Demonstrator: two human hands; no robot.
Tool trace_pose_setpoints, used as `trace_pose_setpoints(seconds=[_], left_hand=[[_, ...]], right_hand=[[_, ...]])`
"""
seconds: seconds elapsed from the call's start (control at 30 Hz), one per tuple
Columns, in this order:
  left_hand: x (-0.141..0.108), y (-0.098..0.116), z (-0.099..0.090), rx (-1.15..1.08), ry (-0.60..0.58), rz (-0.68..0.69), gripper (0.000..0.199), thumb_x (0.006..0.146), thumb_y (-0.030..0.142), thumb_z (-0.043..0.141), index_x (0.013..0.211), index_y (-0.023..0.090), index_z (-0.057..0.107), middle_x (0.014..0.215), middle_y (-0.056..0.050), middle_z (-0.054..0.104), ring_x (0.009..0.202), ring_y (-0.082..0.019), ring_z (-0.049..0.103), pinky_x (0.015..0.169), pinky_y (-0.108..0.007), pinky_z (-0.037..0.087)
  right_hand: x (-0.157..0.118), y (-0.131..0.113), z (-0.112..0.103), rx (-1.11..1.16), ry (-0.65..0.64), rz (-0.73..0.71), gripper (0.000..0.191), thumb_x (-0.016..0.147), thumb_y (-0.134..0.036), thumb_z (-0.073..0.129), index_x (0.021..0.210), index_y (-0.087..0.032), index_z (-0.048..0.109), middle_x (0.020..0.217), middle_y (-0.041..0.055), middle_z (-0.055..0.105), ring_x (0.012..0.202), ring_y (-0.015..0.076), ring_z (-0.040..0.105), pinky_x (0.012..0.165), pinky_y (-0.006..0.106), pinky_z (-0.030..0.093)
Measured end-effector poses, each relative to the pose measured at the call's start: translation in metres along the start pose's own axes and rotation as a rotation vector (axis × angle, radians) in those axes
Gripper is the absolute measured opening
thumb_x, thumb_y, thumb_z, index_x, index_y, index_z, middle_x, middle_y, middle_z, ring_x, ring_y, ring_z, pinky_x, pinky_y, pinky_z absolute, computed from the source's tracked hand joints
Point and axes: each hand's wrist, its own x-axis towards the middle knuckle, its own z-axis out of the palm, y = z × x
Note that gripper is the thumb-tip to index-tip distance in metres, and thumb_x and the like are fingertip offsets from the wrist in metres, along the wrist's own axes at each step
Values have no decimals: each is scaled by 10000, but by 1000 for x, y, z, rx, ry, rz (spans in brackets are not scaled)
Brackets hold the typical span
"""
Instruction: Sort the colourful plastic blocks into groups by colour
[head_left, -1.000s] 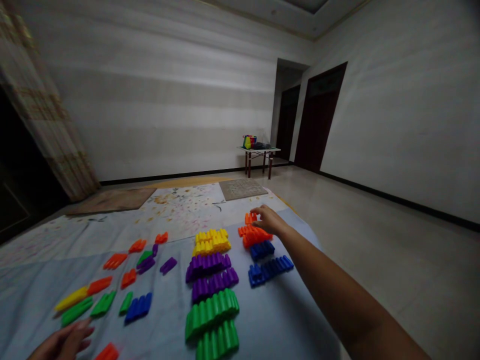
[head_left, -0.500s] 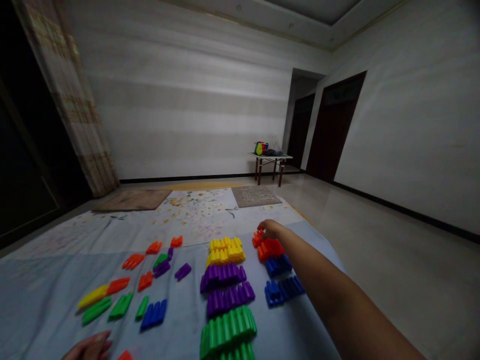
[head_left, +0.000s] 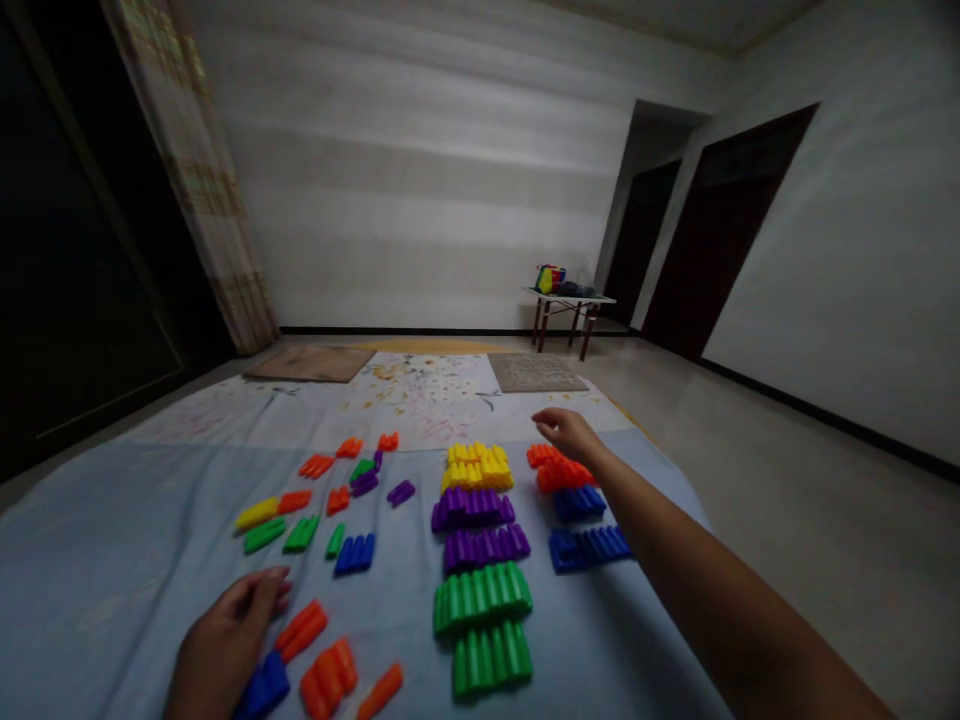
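Observation:
My right hand (head_left: 566,432) hovers just above and behind the back orange plastic pieces (head_left: 541,456) in the right column; its fingers are loosely bent, thumb a little apart, and no piece shows in them. My left hand (head_left: 229,640) is low over the cloth at the front left, thumb against curled fingers, with nothing visible in it. Near it lie a blue piece (head_left: 264,688), partly covered by the hand, and an orange piece (head_left: 301,628). In the right column, more orange pieces (head_left: 562,474) sit behind dark blue ones (head_left: 592,547).
A middle column holds yellow (head_left: 477,468), purple (head_left: 486,546) and green pieces (head_left: 491,660) in ribbed rows. Loose coloured pieces, among them a blue one (head_left: 355,553), are scattered left. Two flat boards (head_left: 536,373) lie at the cloth's far edge. A small table (head_left: 570,296) stands beyond.
My right hand has lifted away from the back orange pieces, which stay in the column. The view has tipped down and turned left, showing more orange pieces and more of my left hand.

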Motion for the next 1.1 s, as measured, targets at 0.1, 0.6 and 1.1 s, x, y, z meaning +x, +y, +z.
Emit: trace_pose_setpoints(seconds=[0.1,0.6,1.1], left_hand=[[-14,25,-7,-53,-90,-56,427,673,535,481,858,178,623,761,-39,705,711,-201,668,650,-280,536],[-34,40,-34,145,-513,92,593,567,523,668,1021,144,626,812,-50,648,726,-199,585,636,-284,443],[-42,46,-7,-129,-432,177,447,716,458,538,1023,144,627,925,-70,673,820,-195,610,760,-305,468]], right_hand=[[-37,-18,16,119,30,-89,297,884,-288,403,1075,-186,607,1005,43,675,875,150,623,794,252,470],[-138,-65,51,388,60,-194,252,832,-344,479,943,-209,661,877,42,694,694,167,610,614,279,475],[-126,-182,103,80,-298,-618,353,770,-134,539,1087,-262,627,1037,46,656,959,198,582,814,278,447]])
